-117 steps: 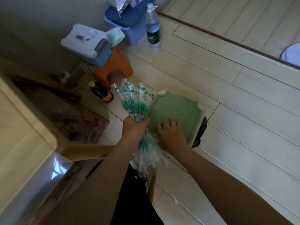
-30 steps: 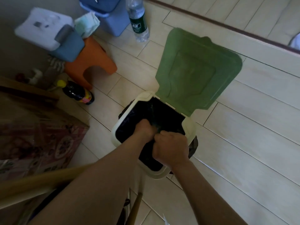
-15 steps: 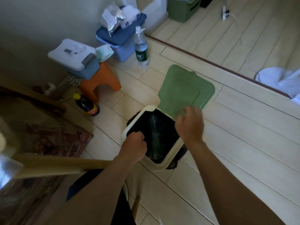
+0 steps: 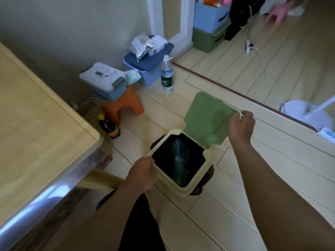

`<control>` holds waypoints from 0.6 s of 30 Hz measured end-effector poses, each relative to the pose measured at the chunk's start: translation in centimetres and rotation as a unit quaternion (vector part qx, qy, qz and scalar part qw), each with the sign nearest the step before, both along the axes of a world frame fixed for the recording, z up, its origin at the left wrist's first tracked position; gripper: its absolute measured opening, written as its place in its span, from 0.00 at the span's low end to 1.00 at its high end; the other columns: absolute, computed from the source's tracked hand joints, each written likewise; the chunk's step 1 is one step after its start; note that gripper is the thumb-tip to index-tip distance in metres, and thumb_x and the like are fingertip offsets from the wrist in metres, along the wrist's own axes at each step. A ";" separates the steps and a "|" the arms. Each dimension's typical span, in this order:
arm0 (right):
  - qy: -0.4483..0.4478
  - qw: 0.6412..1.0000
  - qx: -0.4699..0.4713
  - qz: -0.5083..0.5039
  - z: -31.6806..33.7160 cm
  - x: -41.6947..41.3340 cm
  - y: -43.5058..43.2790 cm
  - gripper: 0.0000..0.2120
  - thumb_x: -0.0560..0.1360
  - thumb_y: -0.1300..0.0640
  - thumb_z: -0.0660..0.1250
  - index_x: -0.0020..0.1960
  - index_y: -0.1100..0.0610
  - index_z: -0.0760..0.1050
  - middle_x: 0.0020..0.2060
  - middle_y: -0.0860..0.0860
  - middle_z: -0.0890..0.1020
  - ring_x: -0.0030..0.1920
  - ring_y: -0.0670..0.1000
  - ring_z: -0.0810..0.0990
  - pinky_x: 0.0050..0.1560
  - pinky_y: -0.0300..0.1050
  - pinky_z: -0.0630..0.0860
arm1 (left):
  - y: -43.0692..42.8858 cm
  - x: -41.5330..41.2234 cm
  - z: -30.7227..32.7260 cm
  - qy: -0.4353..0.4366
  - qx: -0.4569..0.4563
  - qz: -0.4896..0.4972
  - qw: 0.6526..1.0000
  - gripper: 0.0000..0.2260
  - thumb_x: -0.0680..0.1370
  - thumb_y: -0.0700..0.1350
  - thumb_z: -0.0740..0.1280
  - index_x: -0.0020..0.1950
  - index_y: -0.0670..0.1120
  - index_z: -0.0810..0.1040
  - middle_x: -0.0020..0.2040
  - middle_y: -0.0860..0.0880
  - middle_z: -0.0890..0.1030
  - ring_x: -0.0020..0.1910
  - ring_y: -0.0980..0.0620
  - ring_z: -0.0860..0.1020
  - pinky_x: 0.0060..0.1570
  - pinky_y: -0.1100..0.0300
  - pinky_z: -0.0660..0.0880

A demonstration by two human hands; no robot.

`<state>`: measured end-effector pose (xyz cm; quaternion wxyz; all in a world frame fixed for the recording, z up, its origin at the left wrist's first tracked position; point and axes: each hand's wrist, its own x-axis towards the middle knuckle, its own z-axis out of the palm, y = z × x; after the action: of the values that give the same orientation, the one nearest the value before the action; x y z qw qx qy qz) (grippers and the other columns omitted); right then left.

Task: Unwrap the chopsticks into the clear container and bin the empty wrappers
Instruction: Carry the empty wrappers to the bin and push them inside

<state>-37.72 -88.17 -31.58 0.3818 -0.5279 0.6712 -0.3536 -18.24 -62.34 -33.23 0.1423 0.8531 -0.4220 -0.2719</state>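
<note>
A cream bin [image 4: 188, 189] with a black liner stands open on the floor in front of me. A bunch of clear empty wrappers [image 4: 178, 154] lies inside it. Its green lid [image 4: 204, 120] is tilted up at the far side. My right hand [image 4: 240, 127] holds the lid's far right edge with curled fingers. My left hand [image 4: 142, 175] is curled at the bin's near left rim, and nothing shows in it. No chopsticks or clear container are in view.
A wooden table [image 4: 36, 134] fills the left. Beyond the bin are an orange stool [image 4: 125, 104] carrying a grey box [image 4: 104, 80], a dark sauce bottle [image 4: 108, 126], a water bottle [image 4: 166, 75] and blue storage boxes [image 4: 147, 66]. A white fan base [image 4: 306, 115] stands at right.
The wrapper bunch went from my left hand into the bin. My left hand has come out to the rim, and my right hand has moved up to the lid's edge.
</note>
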 end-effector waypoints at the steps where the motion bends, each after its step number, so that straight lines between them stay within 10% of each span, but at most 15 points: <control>1: 0.007 1.000 0.021 0.006 -0.2 0.0 -0.4 0.25 0.82 0.50 0.54 0.76 0.59 0.64 0.74 0.60 0.66 0.68 0.62 0.72 0.66 0.54 0.71 | 0.1 0.2 0.1 -0.001 -0.004 -0.005 1.000 0.10 0.81 0.39 0.59 0.57 0.41 0.79 0.51 0.44 0.79 0.44 0.53 0.74 0.40 0.62 0.71; 4: -0.018 0.994 0.109 0.020 -1.1 -0.3 -1.6 0.32 0.80 0.45 0.53 0.80 0.57 0.59 0.77 0.59 0.66 0.72 0.62 0.69 0.71 0.59 0.68 | 0.2 0.6 0.2 -0.003 -0.002 -0.008 1.000 0.14 0.82 0.39 0.59 0.65 0.43 0.77 0.57 0.45 0.79 0.48 0.55 0.73 0.46 0.64 0.68; 8: -0.050 0.992 0.109 0.022 -1.4 -0.6 -1.9 0.24 0.76 0.44 0.54 0.63 0.56 0.73 0.55 0.54 0.78 0.53 0.57 0.75 0.44 0.48 0.70 | -0.2 0.4 0.4 0.006 -0.008 0.007 1.000 0.15 0.82 0.39 0.60 0.68 0.43 0.76 0.60 0.45 0.79 0.52 0.50 0.77 0.48 0.64 0.69; 12: -0.060 0.997 0.034 -0.021 -0.3 -1.2 -0.2 0.13 0.80 0.51 0.55 0.56 0.56 0.73 0.52 0.51 0.77 0.51 0.54 0.74 0.49 0.46 0.67 | -1.2 0.3 0.8 0.014 -0.025 0.014 0.999 0.15 0.82 0.38 0.60 0.67 0.42 0.76 0.58 0.42 0.80 0.54 0.45 0.80 0.39 0.70 0.68; 18: -0.071 0.994 -0.013 0.078 0.0 -0.7 6.5 0.18 0.74 0.53 0.56 0.47 0.59 0.83 0.42 0.53 0.84 0.45 0.52 0.80 0.45 0.44 0.74 | -1.9 -0.1 1.6 -0.004 -0.040 0.002 0.999 0.12 0.82 0.38 0.60 0.64 0.42 0.77 0.46 0.47 0.79 0.36 0.57 0.74 0.28 0.72 0.64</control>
<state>-38.45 -81.70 -31.55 0.4479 -0.5568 0.5949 -0.3680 -18.29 -64.27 -31.63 0.1754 0.8484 -0.4316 -0.2514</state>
